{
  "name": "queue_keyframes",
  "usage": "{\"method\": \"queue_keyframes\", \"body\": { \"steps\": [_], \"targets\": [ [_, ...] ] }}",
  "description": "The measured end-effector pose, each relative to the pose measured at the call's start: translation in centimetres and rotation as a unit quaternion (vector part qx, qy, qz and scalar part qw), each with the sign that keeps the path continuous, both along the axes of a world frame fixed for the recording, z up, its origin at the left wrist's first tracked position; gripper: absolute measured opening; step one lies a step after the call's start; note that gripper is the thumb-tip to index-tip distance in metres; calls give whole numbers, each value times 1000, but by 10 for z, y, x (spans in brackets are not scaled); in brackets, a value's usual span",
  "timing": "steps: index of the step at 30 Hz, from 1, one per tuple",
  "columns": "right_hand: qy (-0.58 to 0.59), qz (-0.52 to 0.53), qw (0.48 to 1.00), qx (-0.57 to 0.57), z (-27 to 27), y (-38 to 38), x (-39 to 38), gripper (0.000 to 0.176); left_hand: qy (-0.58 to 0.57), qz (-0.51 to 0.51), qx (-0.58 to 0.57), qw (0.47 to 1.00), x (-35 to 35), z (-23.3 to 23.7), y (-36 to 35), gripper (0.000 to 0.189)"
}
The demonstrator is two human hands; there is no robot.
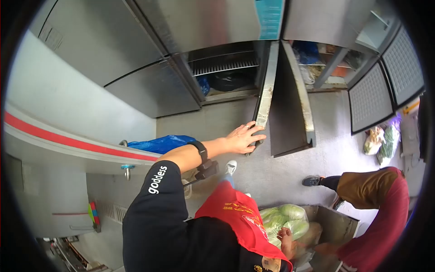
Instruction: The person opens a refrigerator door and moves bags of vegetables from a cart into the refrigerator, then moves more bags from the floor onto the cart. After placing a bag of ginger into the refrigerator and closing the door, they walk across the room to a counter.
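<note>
My left hand (pixel 245 138) rests on the lower corner of an open steel fridge door (pixel 267 86), its fingers spread over the edge. A black band with a small device is on my left wrist. Low in the view, beside my red apron (pixel 233 215), my right hand (pixel 285 239) is near a clear plastic bag of pale green vegetables (pixel 290 220). Its fingers are loosely bent, with no held thing visible. Behind the open door, the fridge compartment (pixel 226 75) shows a wire shelf, a black bag and a blue bag.
A second fridge door (pixel 292 104) stands open beside the first. A co-worker in a red sleeve (pixel 380 226) reaches toward a metal-sided bin (pixel 337 222) at lower right. Bagged vegetables (pixel 387 143) lie on the floor at right. A blue bag (pixel 161 143) sits behind the white red-striped panel (pixel 68 138).
</note>
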State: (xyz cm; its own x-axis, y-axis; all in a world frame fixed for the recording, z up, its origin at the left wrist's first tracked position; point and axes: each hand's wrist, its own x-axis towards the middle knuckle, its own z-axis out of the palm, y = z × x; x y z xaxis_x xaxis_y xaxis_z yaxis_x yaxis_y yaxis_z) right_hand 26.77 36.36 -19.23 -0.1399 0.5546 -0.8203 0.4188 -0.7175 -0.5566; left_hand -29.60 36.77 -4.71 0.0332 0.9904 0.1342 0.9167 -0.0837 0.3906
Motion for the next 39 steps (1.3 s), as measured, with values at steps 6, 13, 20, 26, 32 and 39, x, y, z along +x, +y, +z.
{"method": "queue_keyframes", "body": {
  "steps": [6, 13, 20, 26, 32, 39],
  "targets": [
    [4, -86, 996, 4, -6, -59, 40, 11, 45, -39, 53, 997, 68, -3, 83, 61],
    [9, -145, 988, 48, -27, -128, 43, 20, -24, -203, 35, 978, 77, 8, 140, 66],
    [10, -283, 958, 38, 3, -161, -29, 18, 35, -245, 45, 968, 92, 6, 190, 72],
    [-17, -357, 934, -9, 17, -215, -65, 13, 57, -239, 77, 966, 111, -17, 226, 68],
    [-56, -416, 907, -31, 13, -280, -87, 12, 93, -246, 150, 953, 115, -42, 261, 63],
    [-17, -430, 902, 33, -8, -326, -53, 16, 114, -374, -85, 916, 141, -48, 137, 39]
  ]
}}
